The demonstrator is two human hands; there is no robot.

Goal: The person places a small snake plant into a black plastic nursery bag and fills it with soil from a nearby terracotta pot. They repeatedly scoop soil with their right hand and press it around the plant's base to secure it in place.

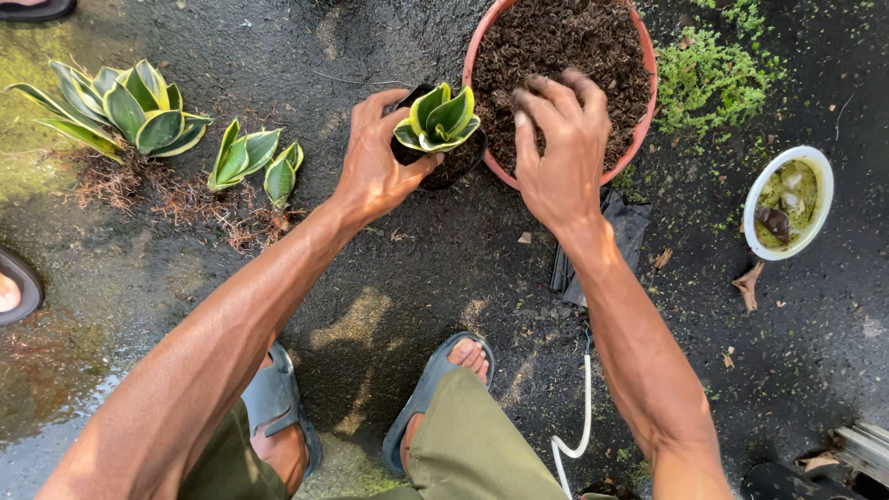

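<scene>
Sandalled feet (pixel 435 389) below; my left hand (pixel 375 167) wraps the light, floppy pot (pixel 444 167) by its rim, plant (pixel 437 118) tender; right hand (pixel 560 139) digs curled fingers into crumbly soil (pixel 565 42).

dark wet pavement (pixel 444 268) in patchy sunlight, green moss (pixel 708 74) beyond.

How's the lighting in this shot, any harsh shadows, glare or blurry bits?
Head view: strong sunlight, sharp throughout. The left hand on the small black pot and the right hand over the soil basin are brightly lit. A dark body shadow falls on the wet ground near the feet; the ground gleams at lower left. Edges curve slightly, a wide-lens effect.
</scene>
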